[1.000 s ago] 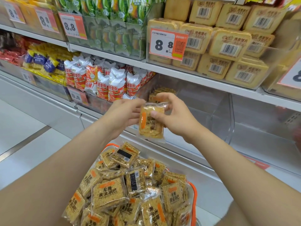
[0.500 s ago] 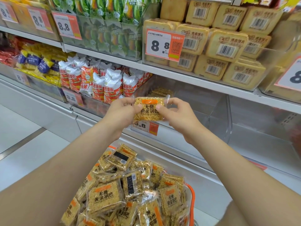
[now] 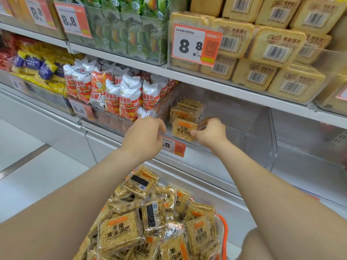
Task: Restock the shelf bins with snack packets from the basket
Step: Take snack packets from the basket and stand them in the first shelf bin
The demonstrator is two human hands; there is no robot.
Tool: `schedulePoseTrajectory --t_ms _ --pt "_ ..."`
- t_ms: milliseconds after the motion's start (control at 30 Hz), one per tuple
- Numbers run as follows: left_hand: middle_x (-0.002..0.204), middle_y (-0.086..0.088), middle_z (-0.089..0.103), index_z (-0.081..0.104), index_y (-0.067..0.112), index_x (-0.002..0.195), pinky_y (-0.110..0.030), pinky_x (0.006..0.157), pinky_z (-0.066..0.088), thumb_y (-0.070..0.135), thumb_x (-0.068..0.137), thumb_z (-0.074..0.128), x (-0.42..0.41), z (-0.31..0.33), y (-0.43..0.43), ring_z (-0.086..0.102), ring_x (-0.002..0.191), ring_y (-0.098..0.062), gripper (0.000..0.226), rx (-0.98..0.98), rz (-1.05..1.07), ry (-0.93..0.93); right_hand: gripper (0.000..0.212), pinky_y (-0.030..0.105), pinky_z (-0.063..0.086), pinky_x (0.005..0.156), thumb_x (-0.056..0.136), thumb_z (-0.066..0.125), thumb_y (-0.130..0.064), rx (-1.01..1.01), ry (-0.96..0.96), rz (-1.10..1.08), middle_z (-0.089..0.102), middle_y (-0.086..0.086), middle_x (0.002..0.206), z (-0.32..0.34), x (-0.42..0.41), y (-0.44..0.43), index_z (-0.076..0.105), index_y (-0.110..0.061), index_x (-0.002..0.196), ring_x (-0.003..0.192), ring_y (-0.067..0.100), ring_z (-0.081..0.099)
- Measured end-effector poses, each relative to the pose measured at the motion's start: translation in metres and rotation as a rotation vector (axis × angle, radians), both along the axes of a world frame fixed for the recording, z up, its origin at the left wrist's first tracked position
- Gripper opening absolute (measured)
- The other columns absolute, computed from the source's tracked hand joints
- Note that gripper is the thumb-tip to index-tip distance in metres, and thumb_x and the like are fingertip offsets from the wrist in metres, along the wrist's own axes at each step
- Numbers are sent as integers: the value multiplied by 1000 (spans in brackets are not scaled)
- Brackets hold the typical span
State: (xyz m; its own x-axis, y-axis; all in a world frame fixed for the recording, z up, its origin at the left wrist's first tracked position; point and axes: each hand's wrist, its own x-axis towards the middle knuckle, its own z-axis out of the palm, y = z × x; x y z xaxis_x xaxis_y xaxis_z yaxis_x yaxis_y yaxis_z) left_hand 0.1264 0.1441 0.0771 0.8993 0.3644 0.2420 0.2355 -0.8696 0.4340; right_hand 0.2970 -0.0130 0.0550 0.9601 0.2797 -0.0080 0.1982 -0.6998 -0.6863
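— What has moved?
— Both hands have carried the packet point(image 3: 185, 129) forward from mid-air into the clear bin point(image 3: 244, 117). The left hand point(image 3: 144, 136) curls at the bin's front lip; I cannot tell whether it grips anything. The packet sits face-out just before the stacked row point(image 3: 186, 108), pinched by the right hand point(image 3: 210, 134).
— The risk?
— If let go while leaning, the packet could tip over the lip towards the basket point(image 3: 224, 233).

Golden packet point(image 3: 185, 131) upright in clear bin point(image 3: 244, 117)
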Motion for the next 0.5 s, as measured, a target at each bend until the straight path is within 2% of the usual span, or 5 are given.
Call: schedulePoseTrajectory --t_ms 67,133,267,400,500 --pt "116 0 70 74 24 112 -48 89 58 11 93 61 1 -1 1 63 110 -26 26 44 -9 -2 46 33 52 80 76 91 -39 -75 -26 -10 69 5 108 -5 10 8 70 -14 108 102 27 65" --pt "114 1 68 74 25 110 -45 87 57 13 93 63 3 -3 2 62 108 -24 23 41 -10 -15 53 33 55 81 70 90 -46 -150 -75 -9 68 6 113 -11 18 17 70 -15 109 102 28 67" --pt "111 4 68 74 28 105 -40 83 56 18 93 69 6 -4 4 64 102 -21 16 30 -11 -41 47 29 48 82 75 86 -40 -133 -138 -36 65 8 113 -17 25 33 68 -12 108 114 29 60" --pt "109 5 68 75 29 103 -40 82 57 22 93 72 5 -5 7 65 100 -20 13 31 -20 -52 65 32 47 87 86 82 -33 -103 -118 -98 60 12 128 -16 32 43 48 -6 135 127 31 54" --pt "110 5 69 75 29 105 -40 83 58 23 95 72 4 -5 9 65 101 -19 12 31 -26 -57 52 31 48 77 85 84 -37 -79 -31 -142 67 13 122 -17 37 45 61 -8 121 116 30 64"
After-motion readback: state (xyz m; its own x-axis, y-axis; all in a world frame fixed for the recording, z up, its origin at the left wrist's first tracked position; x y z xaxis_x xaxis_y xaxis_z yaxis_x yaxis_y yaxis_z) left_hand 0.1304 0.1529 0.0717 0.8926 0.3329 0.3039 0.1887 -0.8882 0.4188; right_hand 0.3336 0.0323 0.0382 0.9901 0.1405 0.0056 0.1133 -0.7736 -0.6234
